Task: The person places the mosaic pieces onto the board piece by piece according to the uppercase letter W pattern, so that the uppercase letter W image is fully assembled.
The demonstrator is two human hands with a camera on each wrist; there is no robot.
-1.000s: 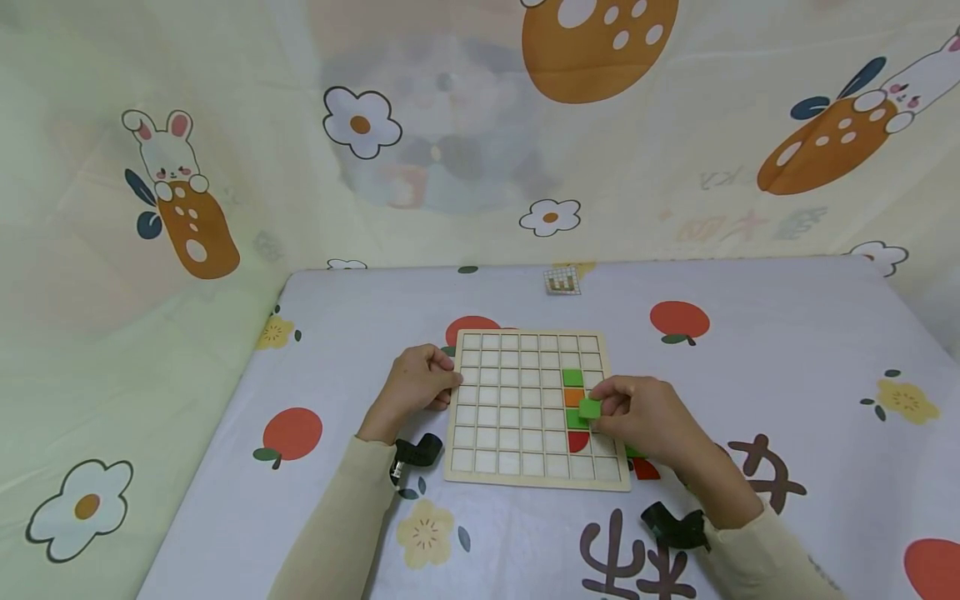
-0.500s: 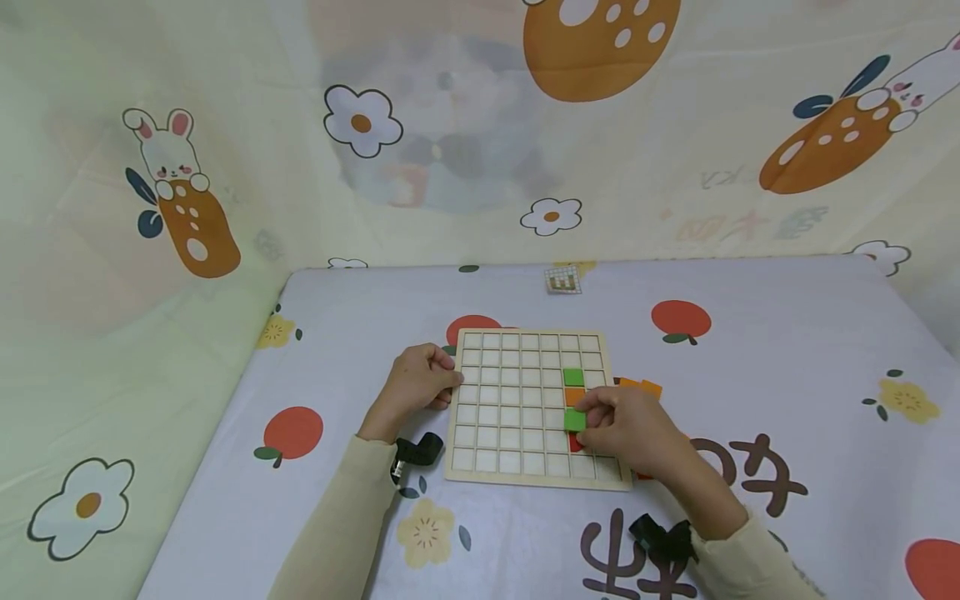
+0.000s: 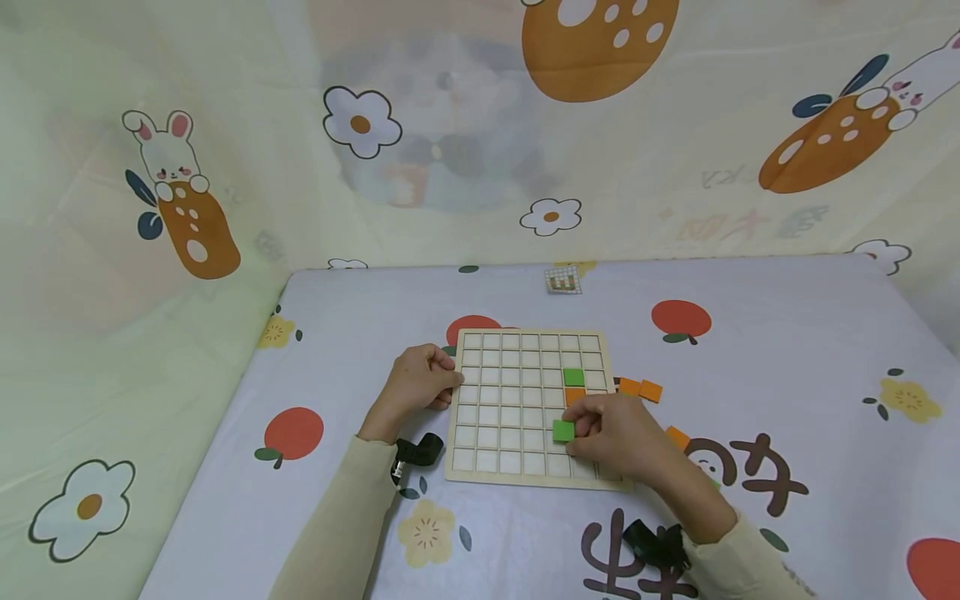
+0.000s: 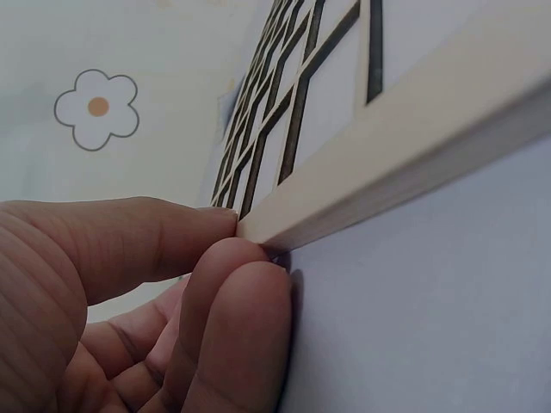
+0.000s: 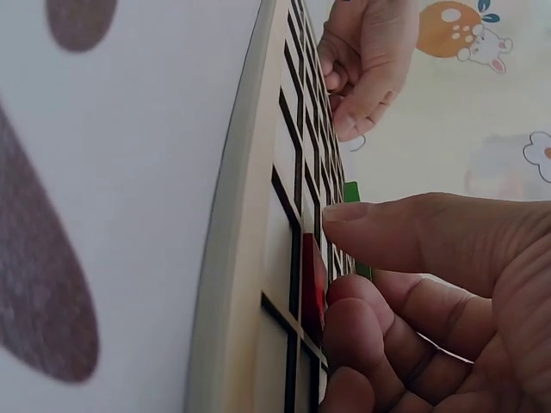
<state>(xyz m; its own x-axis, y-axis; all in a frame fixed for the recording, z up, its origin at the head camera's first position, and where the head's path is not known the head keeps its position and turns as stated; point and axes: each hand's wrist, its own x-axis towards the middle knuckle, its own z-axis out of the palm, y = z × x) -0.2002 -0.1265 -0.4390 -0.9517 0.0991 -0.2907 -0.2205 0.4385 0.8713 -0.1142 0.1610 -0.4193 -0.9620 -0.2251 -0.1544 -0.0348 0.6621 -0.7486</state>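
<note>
A square wooden grid board (image 3: 509, 377) lies on the tablecloth. My left hand (image 3: 416, 383) grips its left edge, thumb on the rim and fingers curled against the side in the left wrist view. Between thumb and fingers, my right hand (image 3: 626, 433) pinches a green square tile (image 3: 563, 431) over the lower right part of the grid. Farther up that side, another green tile (image 3: 573, 377) sits in a cell, with an orange tile (image 3: 574, 397) just below it. The right wrist view shows a red piece (image 5: 311, 275) on the board beside the fingers; the hand hides it from the head view.
Loose orange tiles (image 3: 650, 391) lie right of the board, and another orange tile (image 3: 678, 437) shows beside the right forearm. A small card with a printed grid (image 3: 562, 281) lies at the back. A patterned cloth wall (image 3: 450, 233) rises behind the table.
My right hand has moved left and slightly toward me over the board, carrying the green tile. Loose orange tiles it covered now show. The left hand has stayed at the board's edge.
</note>
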